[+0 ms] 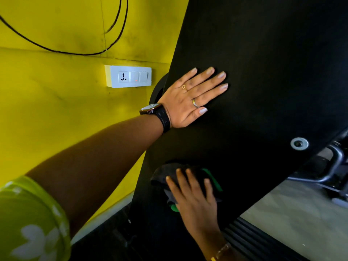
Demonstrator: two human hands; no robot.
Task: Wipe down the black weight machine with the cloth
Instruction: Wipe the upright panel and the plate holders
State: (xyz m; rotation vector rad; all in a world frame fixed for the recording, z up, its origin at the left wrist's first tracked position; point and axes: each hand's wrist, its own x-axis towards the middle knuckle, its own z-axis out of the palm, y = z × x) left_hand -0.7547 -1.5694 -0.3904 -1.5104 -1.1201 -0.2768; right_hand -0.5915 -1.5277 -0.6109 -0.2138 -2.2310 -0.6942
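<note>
As we look down along our arms, the black weight machine (263, 72) fills the right half of the view. Its broad matte side panel stands tilted just in front of the yellow wall (47, 119) on our left. Pale floor (293, 219) shows at the lower right, beyond the panel's edge. Our left hand (186, 98) lies flat against the upper part of the panel, palm down, with the fingers straight and slightly spread, holding nothing. Lower on the same panel, our right hand (195, 200) presses the cloth (162, 174) against the black surface. Its fingers are stretched out over the cloth rather than curled around it, and we cannot see the thumb. The cloth is dark grey with a green edge, bunched under and above the fingertips. A white switch plate (130, 77) with a socket sits on the wall beside the machine. A black watch (156, 113) wraps our left wrist, and a silver bolt (299, 143) sits near the panel's right edge.
</note>
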